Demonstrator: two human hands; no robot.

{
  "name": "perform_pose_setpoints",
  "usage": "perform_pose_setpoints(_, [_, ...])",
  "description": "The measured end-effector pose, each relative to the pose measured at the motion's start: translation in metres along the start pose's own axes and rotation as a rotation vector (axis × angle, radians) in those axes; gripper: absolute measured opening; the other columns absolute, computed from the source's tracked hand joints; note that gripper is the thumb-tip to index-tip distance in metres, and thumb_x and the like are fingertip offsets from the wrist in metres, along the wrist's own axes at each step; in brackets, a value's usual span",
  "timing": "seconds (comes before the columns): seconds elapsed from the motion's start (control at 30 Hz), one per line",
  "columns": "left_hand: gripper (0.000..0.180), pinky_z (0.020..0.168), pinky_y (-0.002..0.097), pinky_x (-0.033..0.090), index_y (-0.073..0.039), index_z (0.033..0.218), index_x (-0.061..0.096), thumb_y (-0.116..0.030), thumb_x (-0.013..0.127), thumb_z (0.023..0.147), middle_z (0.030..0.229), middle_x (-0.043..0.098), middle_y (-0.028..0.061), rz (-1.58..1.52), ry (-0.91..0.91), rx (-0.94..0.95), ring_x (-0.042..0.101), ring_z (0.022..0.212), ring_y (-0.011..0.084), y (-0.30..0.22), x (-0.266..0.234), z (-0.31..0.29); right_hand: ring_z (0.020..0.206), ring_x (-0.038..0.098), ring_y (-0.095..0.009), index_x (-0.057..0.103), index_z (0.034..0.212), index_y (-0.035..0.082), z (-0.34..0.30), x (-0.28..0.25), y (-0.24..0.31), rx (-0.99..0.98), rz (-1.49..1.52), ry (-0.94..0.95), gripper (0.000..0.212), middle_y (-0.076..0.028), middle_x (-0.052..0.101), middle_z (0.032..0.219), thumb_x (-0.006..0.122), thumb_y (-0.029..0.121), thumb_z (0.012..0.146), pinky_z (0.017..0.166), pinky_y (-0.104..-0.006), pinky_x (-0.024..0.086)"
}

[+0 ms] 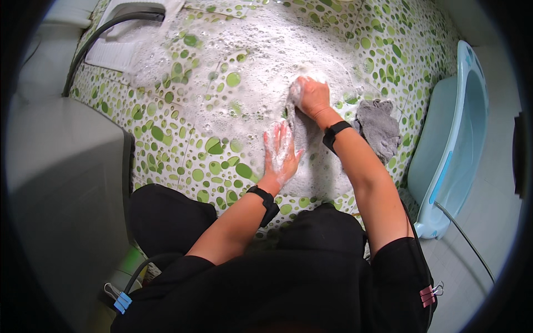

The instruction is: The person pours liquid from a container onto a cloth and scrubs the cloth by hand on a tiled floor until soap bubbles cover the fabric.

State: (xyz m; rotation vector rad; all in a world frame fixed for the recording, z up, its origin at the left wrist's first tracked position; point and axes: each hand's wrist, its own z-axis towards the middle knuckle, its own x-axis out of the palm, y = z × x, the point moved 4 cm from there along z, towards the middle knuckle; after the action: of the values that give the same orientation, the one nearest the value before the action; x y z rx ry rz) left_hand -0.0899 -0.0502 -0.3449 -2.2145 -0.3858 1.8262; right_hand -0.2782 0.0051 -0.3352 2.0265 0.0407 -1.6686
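Observation:
A wet grey cloth point(303, 126) lies in white foam on the tiled floor point(214, 145), which has a green pebble pattern. My right hand point(312, 95) is closed on the far end of this cloth, its fingers partly covered in suds. Nearer to me, my left hand point(282, 152) rests flat with fingers stretched out at the cloth's left edge. Foam coats the back of it. Whether the left palm presses on cloth or on bare tile is hidden. A second grey cloth point(379, 129) lies crumpled just right of my right forearm.
A light blue plastic tub point(438, 144) stands on its side along the right wall, with a thin hose point(465, 240) beside it. At the far left is a white squat toilet point(114, 53) with a black hose point(89, 50) above it. A grey boxy appliance point(66, 172) fills the left side.

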Motion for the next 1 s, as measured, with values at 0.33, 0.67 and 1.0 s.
perform_pose_setpoints(0.33, [0.065,0.112,0.0554,0.009,-0.008,0.145,0.026,-0.045,0.040,0.093,0.152,0.017,0.0160,0.354,0.205,0.149,0.014,0.141,0.0306,0.014,0.066,-0.007,0.105,0.054,-0.033,0.066,0.104,0.008,-0.096,-0.013,0.047,-0.284,0.240,0.236,0.038,-0.016,0.059,0.110,0.061,0.040,0.083,0.094,-0.0462,0.042])
perform_pose_setpoints(0.67, [0.070,0.112,0.0561,0.001,-0.011,0.148,0.017,-0.051,0.032,0.093,0.153,0.013,0.0187,0.066,0.216,-0.067,0.004,0.142,0.0346,-0.003,0.002,0.003,0.091,0.059,-0.032,0.064,0.086,0.012,-0.113,0.017,0.016,-0.382,-0.022,-0.172,0.032,-0.014,0.061,0.101,0.072,0.034,0.066,0.075,-0.0490,0.047])
perform_pose_setpoints(1.0, [0.075,0.110,0.0593,-0.001,0.002,0.143,0.023,-0.044,0.050,0.090,0.151,0.018,0.0192,-0.028,0.001,-0.050,0.009,0.142,0.0332,0.008,0.000,0.002,0.080,0.065,-0.035,0.070,0.078,0.009,0.033,-0.036,-0.040,0.377,0.086,-0.048,0.040,-0.015,0.069,0.085,0.051,0.043,0.084,0.071,-0.0445,0.051])
